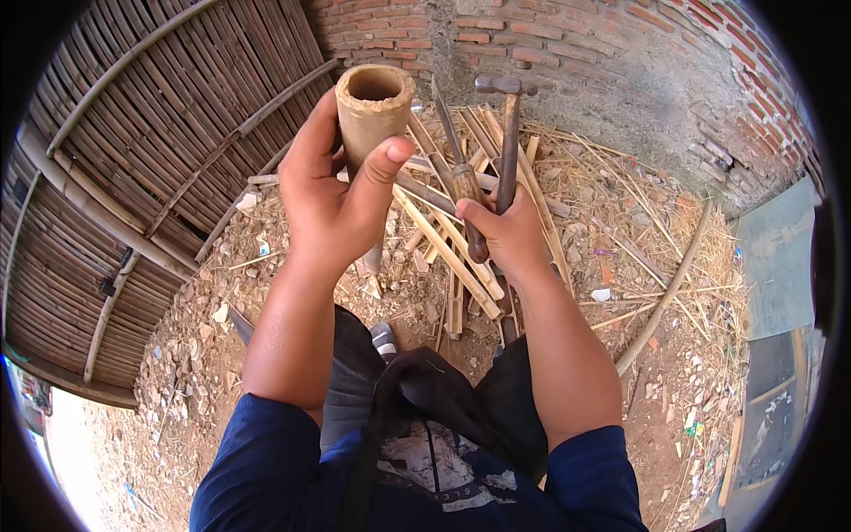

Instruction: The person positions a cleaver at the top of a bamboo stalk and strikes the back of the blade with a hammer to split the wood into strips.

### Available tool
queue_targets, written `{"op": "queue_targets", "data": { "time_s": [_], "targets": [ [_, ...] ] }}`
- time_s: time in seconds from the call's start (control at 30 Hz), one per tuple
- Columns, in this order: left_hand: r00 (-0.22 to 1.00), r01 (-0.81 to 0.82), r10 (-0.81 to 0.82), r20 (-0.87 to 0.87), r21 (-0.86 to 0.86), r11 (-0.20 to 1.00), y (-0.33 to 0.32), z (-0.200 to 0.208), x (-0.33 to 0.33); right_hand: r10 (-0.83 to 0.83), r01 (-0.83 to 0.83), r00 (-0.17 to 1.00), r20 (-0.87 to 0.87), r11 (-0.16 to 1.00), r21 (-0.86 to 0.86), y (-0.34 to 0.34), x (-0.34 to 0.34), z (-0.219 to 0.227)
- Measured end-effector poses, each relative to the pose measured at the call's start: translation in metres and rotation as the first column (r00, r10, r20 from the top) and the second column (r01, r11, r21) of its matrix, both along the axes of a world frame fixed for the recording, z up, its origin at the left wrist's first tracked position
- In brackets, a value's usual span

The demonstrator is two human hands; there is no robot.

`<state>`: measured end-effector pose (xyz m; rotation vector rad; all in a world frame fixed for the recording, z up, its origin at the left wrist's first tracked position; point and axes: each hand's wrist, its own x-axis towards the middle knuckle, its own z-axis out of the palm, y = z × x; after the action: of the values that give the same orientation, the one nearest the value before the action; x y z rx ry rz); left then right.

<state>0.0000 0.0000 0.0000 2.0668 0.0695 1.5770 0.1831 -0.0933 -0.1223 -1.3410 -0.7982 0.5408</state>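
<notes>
My left hand (pixel 332 191) is wrapped around a thick, pale bamboo tube (pixel 372 120), held upright with its hollow, rough-cut end facing up. In my right hand (pixel 510 226) are two tools gripped together. One is a hammer (pixel 507 86) with a dark metal head and wooden handle, its head pointing up. The other is a long-bladed knife (pixel 448 124) with a wooden handle, its blade pointing up and away. Behind and below the hands, split bamboo strips (pixel 452 257) lie in a loose pile on the ground.
A bamboo-slat wall (pixel 160 115) rises on the left and a brick wall (pixel 567 44) stands ahead. The dirt ground (pixel 213 355) carries stones, straw and litter. At the right lie a curved pole (pixel 674 284) and leaning grey-blue panels (pixel 778 257).
</notes>
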Motion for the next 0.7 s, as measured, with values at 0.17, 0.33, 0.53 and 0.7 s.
{"op": "queue_targets", "data": {
  "time_s": [0.17, 0.33, 0.53, 0.7],
  "targets": [
    [0.975, 0.212, -0.206, 0.085, -0.064, 0.975, -0.018, 0.03, -0.007, -0.053, 0.053, 0.999, 0.008, 0.998, 0.035, 0.001, -0.003, 0.007],
    [0.984, 0.175, -0.162, 0.077, -0.216, 0.961, 0.004, -0.004, 0.003, -0.01, 0.013, 0.999, -0.05, 0.998, 0.059, -0.003, -0.006, 0.001],
    [0.959, 0.28, -0.278, 0.059, -0.361, 0.89, 0.002, 0.007, 0.009, 0.056, -0.041, 0.992, -0.118, 0.991, 0.126, -0.005, -0.008, 0.011],
    [0.946, 0.286, -0.321, -0.051, -0.338, 0.897, -0.018, 0.012, 0.014, -0.134, 0.134, 0.991, 0.003, 0.99, 0.038, 0.008, -0.019, 0.013]
  ]
}}
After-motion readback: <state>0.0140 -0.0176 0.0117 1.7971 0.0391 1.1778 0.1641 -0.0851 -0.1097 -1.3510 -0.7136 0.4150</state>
